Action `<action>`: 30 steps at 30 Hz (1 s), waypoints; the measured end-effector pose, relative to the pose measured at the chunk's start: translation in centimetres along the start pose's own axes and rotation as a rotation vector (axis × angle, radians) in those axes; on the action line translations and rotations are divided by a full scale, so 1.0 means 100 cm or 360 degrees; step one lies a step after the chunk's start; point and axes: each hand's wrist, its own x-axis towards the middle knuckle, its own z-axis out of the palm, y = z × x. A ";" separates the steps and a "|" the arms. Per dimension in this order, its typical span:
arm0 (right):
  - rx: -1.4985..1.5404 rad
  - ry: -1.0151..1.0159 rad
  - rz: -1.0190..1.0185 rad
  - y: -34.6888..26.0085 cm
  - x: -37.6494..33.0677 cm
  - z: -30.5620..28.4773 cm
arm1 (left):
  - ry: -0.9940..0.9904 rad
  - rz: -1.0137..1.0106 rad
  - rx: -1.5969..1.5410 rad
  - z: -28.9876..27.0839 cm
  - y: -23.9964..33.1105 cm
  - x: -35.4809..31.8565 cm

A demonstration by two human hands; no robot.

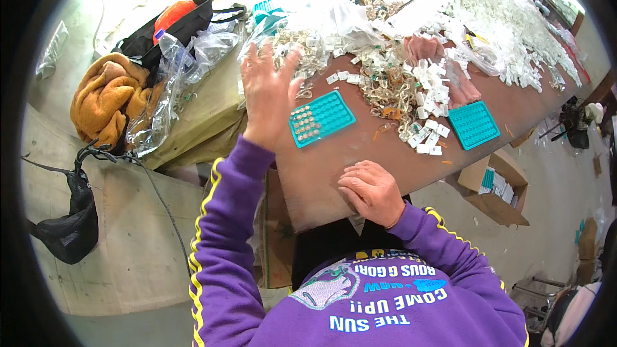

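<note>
My left hand (pixel 267 93) is raised over the left side of the brown table, its fingers spread and slightly blurred, with nothing visible in it. Beside it lies a teal compartment tray (pixel 334 113) whose left columns hold small round pale pieces (pixel 304 119); its right cells show bare teal. My right hand (pixel 371 187) rests near the table's front edge, back upward. Its fingers are curled together, and whatever may be under them is hidden. A second teal tray (pixel 474 125) lies to the right, with no pieces visible in it.
Small white plastic pieces (pixel 429 136) and tan looped parts (pixel 380 87) heap mid-table, by a pink cloth (pixel 459 83). A larger white pile (pixel 495 22) fills the far right. An orange-brown cloth (pixel 106 99) and clear bags sit left. A cardboard box (pixel 504 200) stands below right.
</note>
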 end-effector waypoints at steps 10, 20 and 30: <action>0.0009 0.0107 0.0055 0.003 -0.001 -0.001 | -0.0818 0.0097 -0.0590 0.137 0.056 -0.001; 0.0047 0.0131 0.0056 0.008 -0.005 0.001 | -0.0359 -0.0397 -0.1332 0.084 0.046 0.011; -0.0796 -0.0108 0.0045 0.069 0.033 -0.062 | -0.0732 -0.0957 -0.1873 -0.025 0.023 -0.080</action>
